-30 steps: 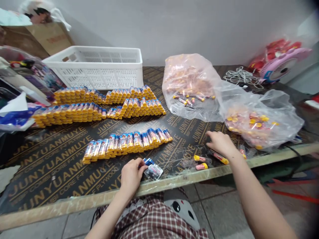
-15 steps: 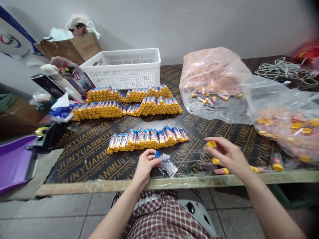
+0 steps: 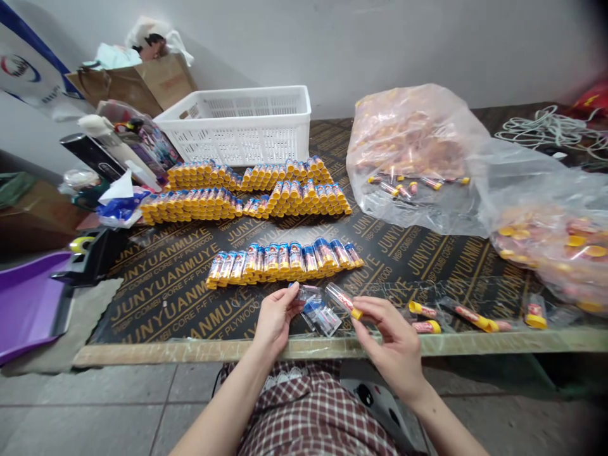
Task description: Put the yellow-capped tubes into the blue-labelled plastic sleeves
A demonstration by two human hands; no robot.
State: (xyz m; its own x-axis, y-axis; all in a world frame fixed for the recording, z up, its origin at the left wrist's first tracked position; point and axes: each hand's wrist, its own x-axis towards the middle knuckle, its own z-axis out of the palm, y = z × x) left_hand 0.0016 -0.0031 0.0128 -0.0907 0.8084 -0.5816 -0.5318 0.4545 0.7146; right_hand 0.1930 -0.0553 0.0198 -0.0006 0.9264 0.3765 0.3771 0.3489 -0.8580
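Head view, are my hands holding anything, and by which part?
The right hand holds a clear tube by its yellow end. The left hand is at some clear plastic; what it grips, if anything, can't be told.

The scene is lit softly and evenly, with weak shadows. Whitish shine is seen on the plastic bag [image 3: 427, 136] at upper right. The print on the held tube [image 3: 342, 300] is softened. The right edge is blurred, its upper corner darkened.
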